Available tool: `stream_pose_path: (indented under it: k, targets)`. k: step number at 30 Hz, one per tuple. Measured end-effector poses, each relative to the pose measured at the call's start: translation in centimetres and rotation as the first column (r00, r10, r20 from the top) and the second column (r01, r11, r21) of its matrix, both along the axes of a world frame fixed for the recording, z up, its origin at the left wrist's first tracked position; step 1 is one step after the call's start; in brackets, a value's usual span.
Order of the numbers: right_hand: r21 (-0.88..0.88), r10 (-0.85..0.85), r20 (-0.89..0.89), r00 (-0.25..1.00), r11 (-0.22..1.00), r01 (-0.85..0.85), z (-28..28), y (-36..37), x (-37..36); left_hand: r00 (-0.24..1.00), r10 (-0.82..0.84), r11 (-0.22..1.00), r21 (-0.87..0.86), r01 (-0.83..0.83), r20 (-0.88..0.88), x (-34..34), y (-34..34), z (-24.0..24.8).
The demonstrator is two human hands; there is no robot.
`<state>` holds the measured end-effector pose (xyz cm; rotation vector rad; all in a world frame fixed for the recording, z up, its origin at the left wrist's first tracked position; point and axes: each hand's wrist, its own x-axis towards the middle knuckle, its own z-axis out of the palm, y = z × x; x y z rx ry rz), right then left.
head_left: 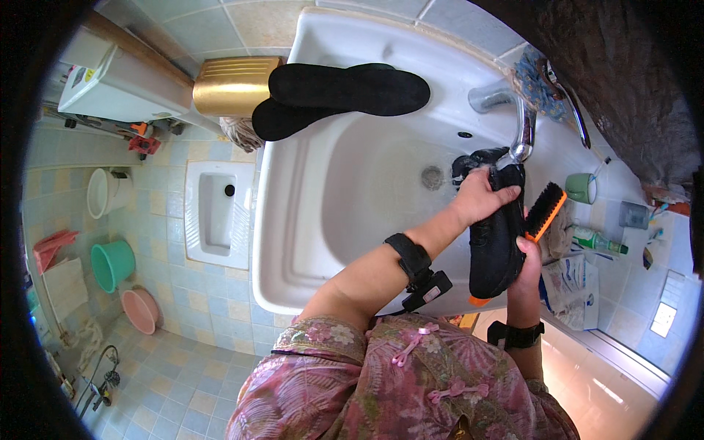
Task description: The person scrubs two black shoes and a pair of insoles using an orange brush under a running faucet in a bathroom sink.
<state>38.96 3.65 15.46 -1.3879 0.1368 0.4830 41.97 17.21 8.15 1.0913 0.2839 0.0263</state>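
A dark, wet shoe (493, 246) is held over the right side of the white sink (282, 220), its heel end under the metal faucet (523, 132). Water runs from the spout onto it. My left hand (480, 196) is closed on the shoe near its opening. Below, my right hand (529, 265) supports the shoe's outer side and grips an orange brush (546, 214) with black bristles. Part of the brush is hidden behind the shoe; a bit of orange shows by the toe. Two black insoles (348, 88) lie overlapping across the sink's far left rim.
Right of the faucet stand a green cup (581, 188), a bottle (598, 240) and a plastic packet (568, 282). A gold box (233, 86) is at the far left. A squat toilet (218, 213), green basin (113, 265) and pink basin (139, 311) are on the left floor.
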Motion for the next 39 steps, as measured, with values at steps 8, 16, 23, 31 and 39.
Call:
stream_pose_path:
  k: [8,16,23,31,39]
  targets:
    - [-0.126,-0.026,0.080,0.996,0.991,0.036,0.2,1.8,-1.8,0.981,-0.191,0.979,-0.065,0.192,0.016,0.9,0.1,-2.2]
    - [0.056,0.007,-0.062,0.998,0.998,-0.003,-0.9,0.5,-0.4,0.986,-0.125,0.992,0.012,0.127,-0.109,0.2,1.2,-0.3]
    - [0.043,-0.015,0.018,1.000,0.999,0.015,-1.0,-0.4,0.4,0.952,-0.297,0.893,0.329,0.306,-0.080,-1.6,1.7,1.1]
    - [0.028,0.091,-0.085,0.992,0.996,-0.089,-1.4,0.8,-0.4,0.986,-0.108,0.801,-0.599,0.008,-0.130,0.5,2.4,-0.6]
    - [0.311,0.107,-0.304,0.947,0.951,-0.008,-2.3,-2.1,2.4,0.946,-0.323,0.731,0.636,0.246,0.005,-3.6,1.5,2.9]
